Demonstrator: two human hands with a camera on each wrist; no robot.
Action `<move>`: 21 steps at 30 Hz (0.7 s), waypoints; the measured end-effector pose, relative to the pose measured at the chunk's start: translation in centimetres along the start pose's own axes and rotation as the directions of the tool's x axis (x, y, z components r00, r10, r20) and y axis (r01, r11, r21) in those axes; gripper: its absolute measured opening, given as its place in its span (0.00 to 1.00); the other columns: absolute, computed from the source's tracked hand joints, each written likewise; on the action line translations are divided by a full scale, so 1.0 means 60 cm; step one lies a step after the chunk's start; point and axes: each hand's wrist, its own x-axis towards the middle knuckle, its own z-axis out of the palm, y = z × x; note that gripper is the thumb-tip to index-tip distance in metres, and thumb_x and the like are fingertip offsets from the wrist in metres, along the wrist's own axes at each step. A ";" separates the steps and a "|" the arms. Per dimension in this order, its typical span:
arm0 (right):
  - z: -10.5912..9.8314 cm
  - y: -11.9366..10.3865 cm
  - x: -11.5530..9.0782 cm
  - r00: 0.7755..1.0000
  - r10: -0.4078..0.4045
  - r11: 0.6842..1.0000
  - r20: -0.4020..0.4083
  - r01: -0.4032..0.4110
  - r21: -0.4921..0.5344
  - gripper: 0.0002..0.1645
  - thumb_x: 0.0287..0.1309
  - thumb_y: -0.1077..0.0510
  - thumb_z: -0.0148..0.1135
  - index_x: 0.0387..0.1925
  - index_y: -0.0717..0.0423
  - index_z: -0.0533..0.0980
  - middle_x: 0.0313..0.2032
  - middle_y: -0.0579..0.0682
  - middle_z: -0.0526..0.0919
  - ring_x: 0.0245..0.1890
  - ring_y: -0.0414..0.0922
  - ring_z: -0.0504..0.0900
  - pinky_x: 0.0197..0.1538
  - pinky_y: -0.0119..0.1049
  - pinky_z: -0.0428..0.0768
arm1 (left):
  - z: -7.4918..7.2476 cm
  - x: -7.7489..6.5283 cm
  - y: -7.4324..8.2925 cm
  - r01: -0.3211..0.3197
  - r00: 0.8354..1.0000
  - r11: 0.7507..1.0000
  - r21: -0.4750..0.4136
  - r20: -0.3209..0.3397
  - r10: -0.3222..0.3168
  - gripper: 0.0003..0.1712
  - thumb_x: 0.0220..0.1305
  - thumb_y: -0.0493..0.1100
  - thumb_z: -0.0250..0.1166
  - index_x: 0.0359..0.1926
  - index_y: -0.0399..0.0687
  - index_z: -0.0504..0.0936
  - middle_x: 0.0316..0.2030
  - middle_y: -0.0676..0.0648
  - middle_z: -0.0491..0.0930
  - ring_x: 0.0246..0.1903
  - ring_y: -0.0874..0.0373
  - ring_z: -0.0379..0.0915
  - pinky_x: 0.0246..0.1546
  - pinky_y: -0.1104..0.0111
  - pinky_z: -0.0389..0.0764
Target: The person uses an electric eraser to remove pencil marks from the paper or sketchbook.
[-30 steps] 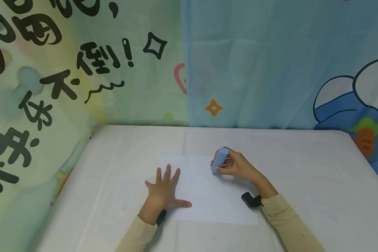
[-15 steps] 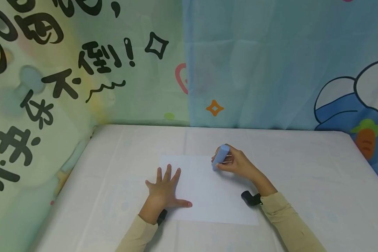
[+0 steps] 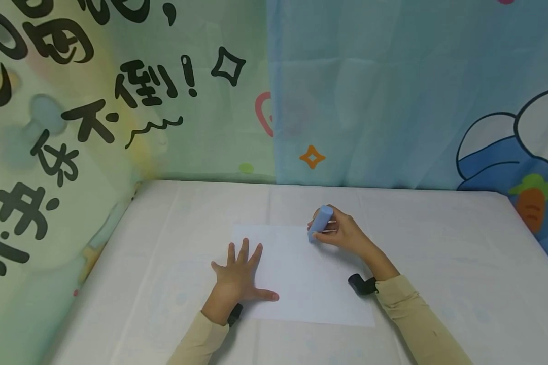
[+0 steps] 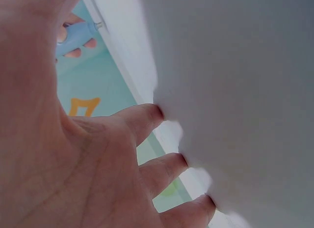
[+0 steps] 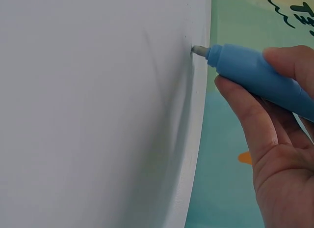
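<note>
A white sheet of paper [image 3: 297, 284] lies on the table. My left hand [image 3: 237, 279] rests on its left part with the fingers spread and the thumb pointing right. In the left wrist view, fingertips [image 4: 198, 208] of that hand press on the surface. Near the sheet's far right corner, my right hand [image 3: 344, 234] grips a thick light-blue pen-shaped tool [image 3: 320, 223], tilted with its narrow end down. The right wrist view shows the narrow grey tip [image 5: 199, 50] right at the white surface, the thumb and fingers round the blue body [image 5: 250, 66].
A white cloth [image 3: 187, 208] covers the table. Behind it hangs a printed curtain [image 3: 370, 101], green at left and blue at right. Small black cameras [image 3: 363, 285] sit at both wrists.
My right hand has slid the blue tool a little way over the paper, away from me toward the far edge. My left hand stays in place.
</note>
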 end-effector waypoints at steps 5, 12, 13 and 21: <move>0.000 0.003 0.004 1.000 0.020 1.000 -0.008 -0.020 0.004 0.23 0.49 0.76 0.68 0.46 0.71 0.69 0.43 0.70 0.83 0.41 0.56 0.86 0.43 0.33 0.83 | 0.001 0.001 -0.001 -0.001 1.000 1.000 -0.002 -0.001 0.001 0.66 0.38 0.77 0.70 0.75 0.57 0.56 0.76 0.41 0.49 0.73 0.35 0.43 0.54 0.28 0.60; 0.000 0.001 0.009 0.999 0.038 0.999 -0.014 -0.038 0.003 0.22 0.50 0.76 0.67 0.47 0.71 0.69 0.44 0.71 0.82 0.42 0.62 0.85 0.44 0.34 0.83 | 0.002 0.001 -0.001 -0.003 1.000 1.000 0.004 -0.005 0.003 0.66 0.38 0.77 0.70 0.75 0.57 0.56 0.76 0.42 0.49 0.73 0.35 0.43 0.54 0.28 0.60; 0.000 0.001 0.009 0.999 0.041 0.999 -0.015 -0.041 0.006 0.22 0.50 0.76 0.67 0.47 0.71 0.69 0.44 0.71 0.82 0.42 0.63 0.84 0.44 0.33 0.83 | 0.002 0.001 -0.001 -0.003 1.000 1.000 0.003 -0.005 0.003 0.66 0.38 0.77 0.70 0.75 0.57 0.56 0.76 0.42 0.49 0.73 0.35 0.43 0.54 0.28 0.60; 0.001 0.001 0.014 0.999 0.040 0.999 -0.015 -0.040 0.020 0.23 0.50 0.76 0.67 0.47 0.71 0.69 0.44 0.71 0.82 0.42 0.64 0.84 0.44 0.32 0.82 | 0.002 0.001 -0.001 0.003 1.000 1.000 0.007 -0.001 -0.003 0.66 0.38 0.77 0.70 0.76 0.57 0.56 0.76 0.42 0.49 0.73 0.36 0.43 0.55 0.29 0.61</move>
